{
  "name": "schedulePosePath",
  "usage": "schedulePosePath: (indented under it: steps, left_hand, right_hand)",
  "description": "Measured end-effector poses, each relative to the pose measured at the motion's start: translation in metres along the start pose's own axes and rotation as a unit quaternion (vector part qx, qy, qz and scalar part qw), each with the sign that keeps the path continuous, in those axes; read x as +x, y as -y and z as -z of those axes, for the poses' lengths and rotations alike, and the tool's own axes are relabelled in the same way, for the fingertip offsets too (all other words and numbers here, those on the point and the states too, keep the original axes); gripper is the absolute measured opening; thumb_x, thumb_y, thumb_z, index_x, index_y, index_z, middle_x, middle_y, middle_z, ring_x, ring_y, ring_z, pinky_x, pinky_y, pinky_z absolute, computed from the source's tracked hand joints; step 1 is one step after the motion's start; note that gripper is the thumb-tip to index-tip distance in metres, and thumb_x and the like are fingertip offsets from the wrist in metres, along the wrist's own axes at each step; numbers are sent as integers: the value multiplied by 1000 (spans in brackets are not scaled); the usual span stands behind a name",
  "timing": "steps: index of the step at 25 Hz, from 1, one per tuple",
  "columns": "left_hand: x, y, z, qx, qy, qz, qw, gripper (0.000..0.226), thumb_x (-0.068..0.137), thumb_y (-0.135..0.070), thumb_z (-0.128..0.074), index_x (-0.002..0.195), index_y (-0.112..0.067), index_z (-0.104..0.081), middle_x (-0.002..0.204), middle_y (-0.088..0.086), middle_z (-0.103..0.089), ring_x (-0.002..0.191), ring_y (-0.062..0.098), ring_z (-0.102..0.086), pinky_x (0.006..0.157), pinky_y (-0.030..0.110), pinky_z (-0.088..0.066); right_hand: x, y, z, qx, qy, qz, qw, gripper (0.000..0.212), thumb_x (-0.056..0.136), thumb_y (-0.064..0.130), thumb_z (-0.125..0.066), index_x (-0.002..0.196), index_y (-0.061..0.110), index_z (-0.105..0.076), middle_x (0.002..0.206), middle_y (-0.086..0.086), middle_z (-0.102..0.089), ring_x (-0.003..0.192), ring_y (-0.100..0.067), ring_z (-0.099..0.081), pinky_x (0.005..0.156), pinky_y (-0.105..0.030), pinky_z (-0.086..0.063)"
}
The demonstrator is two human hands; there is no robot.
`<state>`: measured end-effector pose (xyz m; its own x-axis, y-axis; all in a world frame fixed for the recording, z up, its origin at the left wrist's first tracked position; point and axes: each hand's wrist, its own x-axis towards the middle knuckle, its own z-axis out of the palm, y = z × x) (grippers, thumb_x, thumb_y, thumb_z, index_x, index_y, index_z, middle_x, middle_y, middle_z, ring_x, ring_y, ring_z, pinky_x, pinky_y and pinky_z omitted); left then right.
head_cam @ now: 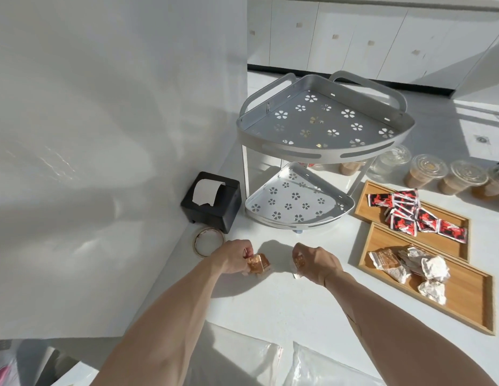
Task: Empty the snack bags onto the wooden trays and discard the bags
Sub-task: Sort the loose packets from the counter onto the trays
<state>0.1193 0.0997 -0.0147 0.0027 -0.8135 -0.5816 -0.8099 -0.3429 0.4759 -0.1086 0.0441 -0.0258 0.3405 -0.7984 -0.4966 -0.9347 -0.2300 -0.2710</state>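
Observation:
My left hand (pixel 234 257) grips a small clear-wrapped brown snack (pixel 258 263) just above the white counter. A short gap to its right, my right hand (pixel 315 263) is closed on another wrapped brown snack (pixel 299 261). To the right lie two wooden trays. The far tray (pixel 366 197) carries several red, black and white packets (pixel 415 213). On the near tray (pixel 465 291) are brown snacks and white crumpled wrappers (pixel 410 264). Two clear plastic bags (pixel 320 366) lie flat at the counter's front edge, below my arms.
A two-tier grey corner rack (pixel 323 151) stands behind my hands. Left of it sit a black tissue box (pixel 212 203) and a roll of tape (pixel 208 240). Lidded drink cups (pixel 426 174) line the back right. A white wall closes the left side.

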Motion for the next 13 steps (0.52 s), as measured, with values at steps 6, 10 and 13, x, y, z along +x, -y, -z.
schedulePosePath:
  steps: [6,10,13]
  left_hand:
    - [3,-26,-6,167,44,-49,984,71,86,-6,-55,143,-42,-35,132,-2,-59,114,22,-57,84,33,-49]
    - [4,-35,-19,295,28,-57,953,62,88,-7,-51,143,-35,-40,134,2,-57,119,25,-56,88,35,-45]
    - [3,-39,-23,360,-22,-71,930,47,85,-6,-53,127,-28,-54,118,2,-65,108,24,-60,82,34,-40]
  right_hand:
    - [-32,-37,-4,-32,-4,-34,999,23,85,31,-58,106,35,-64,110,1,-68,103,-23,-64,70,-22,-39]
    - [-53,-60,-16,-69,-6,-40,997,21,86,27,-60,104,35,-67,112,2,-68,104,-22,-64,74,-21,-42]
    - [-69,-72,-22,-87,-31,-54,994,20,86,25,-60,103,33,-68,111,3,-67,106,-22,-63,80,-25,-45]
